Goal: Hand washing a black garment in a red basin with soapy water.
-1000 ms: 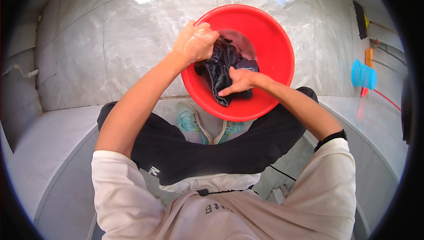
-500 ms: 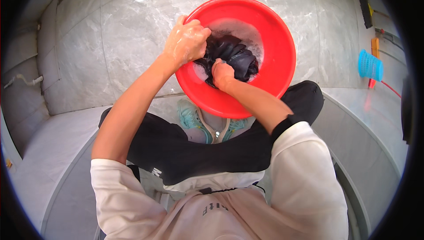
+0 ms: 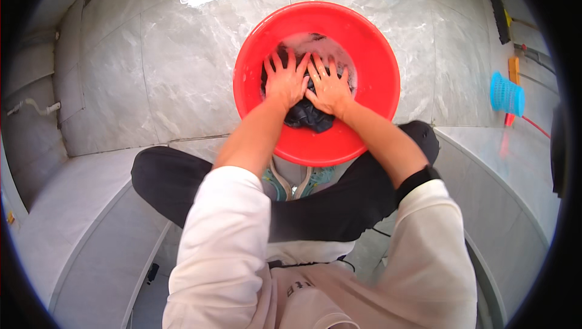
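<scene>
A wide red plastic basin [image 3: 376, 86] stands on the tiled floor in front of my feet. Wet black cloth [image 3: 310, 117] lies bunched inside it, with whitish suds [image 3: 330, 47] around its far side. My left hand [image 3: 285, 83] rests palm down on the cloth, fingers spread. Beside it, my right hand [image 3: 329, 89] presses flat on the same cloth, fingers also spread and foam on its back. The two thumbs are close together. What kind of garment the cloth is, I cannot tell.
Light blue-green shoes [image 3: 315, 180] sit just under the basin's near rim. A blue mesh plastic basket [image 3: 507, 94] is at the right, beside an orange and red upright object [image 3: 514, 71]. A black-bristled brush head [image 3: 499, 17] stands farther back. A white pipe [image 3: 39, 109] shows at the left wall.
My left hand has come down from the basin's left rim onto the cloth. Both hands have opened and flattened, side by side. The cloth is more spread, and the basin sits slightly further left.
</scene>
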### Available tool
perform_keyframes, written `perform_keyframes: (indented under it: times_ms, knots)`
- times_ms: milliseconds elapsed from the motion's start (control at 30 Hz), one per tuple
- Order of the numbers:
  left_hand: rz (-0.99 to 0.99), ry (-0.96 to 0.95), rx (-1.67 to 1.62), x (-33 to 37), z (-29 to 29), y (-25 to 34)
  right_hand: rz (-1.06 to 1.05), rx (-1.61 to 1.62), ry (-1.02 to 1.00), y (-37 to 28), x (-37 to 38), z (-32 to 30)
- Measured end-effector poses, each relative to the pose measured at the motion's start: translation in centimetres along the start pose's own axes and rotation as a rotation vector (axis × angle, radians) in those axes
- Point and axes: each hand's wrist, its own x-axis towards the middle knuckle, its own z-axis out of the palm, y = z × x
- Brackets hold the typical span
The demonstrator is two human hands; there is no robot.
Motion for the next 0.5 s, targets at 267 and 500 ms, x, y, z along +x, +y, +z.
perform_keyframes:
  times_ms: [267,500]
  knots:
    - [-0.076,0.135,-0.05,-0.5,2.4,0.6,0.054,0.136,-0.083,0.6,-0.6,1.9]
    - [-0.158,0.112,-0.156,-0.3,6.5,-0.2,0.113,0.2,-0.131,0.3,-0.6,4.9]
